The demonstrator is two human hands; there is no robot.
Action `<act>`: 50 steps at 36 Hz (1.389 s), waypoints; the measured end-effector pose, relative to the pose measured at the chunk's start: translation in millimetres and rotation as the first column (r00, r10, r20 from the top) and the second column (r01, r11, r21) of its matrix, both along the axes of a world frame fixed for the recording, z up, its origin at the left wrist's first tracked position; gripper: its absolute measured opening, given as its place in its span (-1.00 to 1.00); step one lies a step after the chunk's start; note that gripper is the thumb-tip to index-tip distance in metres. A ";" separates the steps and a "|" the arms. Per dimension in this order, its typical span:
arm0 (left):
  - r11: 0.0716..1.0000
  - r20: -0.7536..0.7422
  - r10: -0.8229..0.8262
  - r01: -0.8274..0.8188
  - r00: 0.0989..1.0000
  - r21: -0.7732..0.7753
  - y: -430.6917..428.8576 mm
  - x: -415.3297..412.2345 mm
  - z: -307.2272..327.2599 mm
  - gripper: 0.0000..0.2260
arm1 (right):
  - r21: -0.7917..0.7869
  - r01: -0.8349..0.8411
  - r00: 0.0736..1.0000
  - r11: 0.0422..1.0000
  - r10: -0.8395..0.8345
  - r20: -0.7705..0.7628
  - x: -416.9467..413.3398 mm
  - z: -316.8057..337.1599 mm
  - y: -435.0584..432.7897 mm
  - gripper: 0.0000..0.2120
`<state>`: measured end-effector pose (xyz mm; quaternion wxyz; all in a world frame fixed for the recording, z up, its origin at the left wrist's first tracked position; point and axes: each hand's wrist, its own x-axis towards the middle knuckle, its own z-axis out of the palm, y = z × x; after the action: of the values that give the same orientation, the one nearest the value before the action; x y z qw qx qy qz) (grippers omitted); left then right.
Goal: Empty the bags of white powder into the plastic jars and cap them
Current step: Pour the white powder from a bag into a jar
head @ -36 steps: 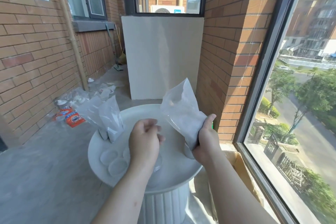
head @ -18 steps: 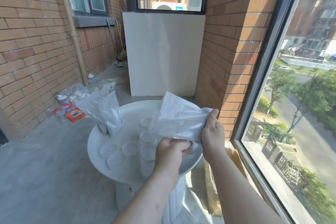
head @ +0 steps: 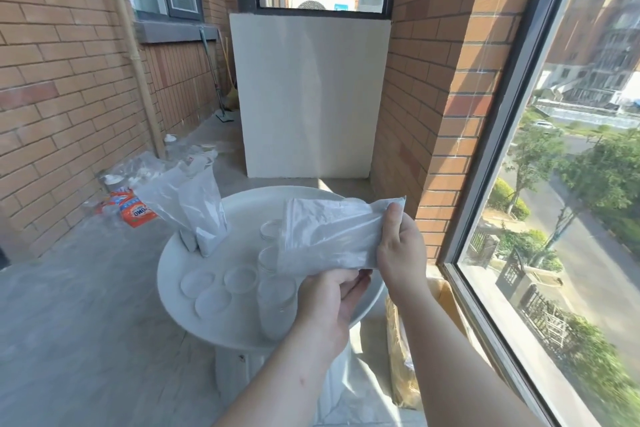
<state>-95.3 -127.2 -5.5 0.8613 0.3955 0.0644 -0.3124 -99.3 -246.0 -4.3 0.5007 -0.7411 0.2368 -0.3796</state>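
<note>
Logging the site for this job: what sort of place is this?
Probably an enclosed apartment balcony, some floors up: bare brick walls, a tall window looking down on a street and trees, and an air-conditioner unit outside the far window. The work sits on a small round table.

An orange detergent packet (head: 133, 210) lying on the concrete floor (head: 86, 288), close to the foot of the left-hand brick wall (head: 62, 87), shows the brand name "OMO", upside down to the camera. A blue mark on the outdoor air-conditioner unit (head: 322, 3) is too small to read.
</note>
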 end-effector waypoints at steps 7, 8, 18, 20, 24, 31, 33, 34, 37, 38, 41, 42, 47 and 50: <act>0.997 -0.070 0.007 -0.012 0.998 -0.070 1.1 2.0 -3.8 -0.75 | -0.035 -0.014 1.000 0.999 0.014 0.000 0.8 2.9 2.7 -0.49; 0.997 -0.077 0.010 -0.016 0.997 -0.076 1.1 2.7 -4.5 -0.75 | -0.040 -0.017 1.000 0.999 0.016 -0.002 1.0 3.0 3.3 -0.50; 0.993 -0.131 0.031 -0.045 0.991 -0.111 2.6 3.2 -7.0 -0.68 | -0.069 -0.059 0.998 0.996 0.058 -0.020 1.8 3.6 7.8 -0.61; 0.991 -0.135 0.030 -0.047 0.990 -0.126 3.1 3.9 -7.2 -0.67 | -0.073 -0.061 0.998 0.995 0.060 -0.013 2.6 4.3 8.8 -0.60; 0.990 -0.149 0.028 -0.048 0.988 -0.136 3.5 6.0 -9.9 -0.66 | -0.070 -0.059 0.998 0.996 0.060 0.004 3.1 5.2 11.5 -0.52; 0.987 -0.157 0.026 -0.050 0.987 -0.153 1.3 8.0 -14.9 -0.61 | -0.112 -0.080 0.997 0.990 0.082 0.015 2.9 6.5 15.4 -0.57; 0.986 -0.157 0.027 -0.051 0.987 -0.156 0.5 9.3 -17.1 -0.61 | -0.126 -0.082 0.996 0.989 0.085 0.017 3.4 4.4 15.1 -0.56; 0.986 -0.158 0.026 -0.051 0.987 -0.156 0.1 9.7 -18.2 -0.61 | -0.135 -0.079 0.996 0.988 0.083 0.022 3.8 2.8 14.7 -0.56; 0.986 -0.158 0.023 -0.048 0.987 -0.158 -0.3 10.2 -19.9 -0.62 | -0.148 -0.075 0.997 0.986 0.079 0.026 4.4 0.8 14.5 -0.60; 0.986 -0.158 0.022 -0.047 0.987 -0.159 -0.6 10.4 -20.4 -0.62 | -0.149 -0.075 0.996 0.986 0.080 0.031 4.7 1.0 14.6 -0.60; 0.984 -0.163 0.028 -0.056 0.986 -0.168 -1.8 11.2 -22.0 -0.61 | -0.153 -0.080 0.996 0.985 0.086 0.032 4.7 2.9 16.1 -0.60; 0.984 -0.165 0.029 -0.058 0.986 -0.170 -1.6 11.4 -22.6 -0.61 | -0.154 -0.083 0.996 0.985 0.089 0.033 4.3 3.0 16.6 -0.62; 0.984 -0.165 0.024 -0.052 0.986 -0.170 -0.7 10.0 -20.3 -0.63 | -0.160 -0.091 0.994 0.983 0.100 0.048 4.4 4.1 18.0 -0.67; 0.982 -0.174 0.021 -0.052 0.985 -0.180 0.0 9.2 -18.8 -0.64 | -0.180 -0.091 0.994 0.980 0.101 0.050 5.6 3.4 17.9 -0.70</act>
<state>-86.1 -127.2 -24.3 0.8910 0.2847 0.1164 -0.3340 -93.7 -228.1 -0.9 0.4572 -0.7817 0.1512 -0.3963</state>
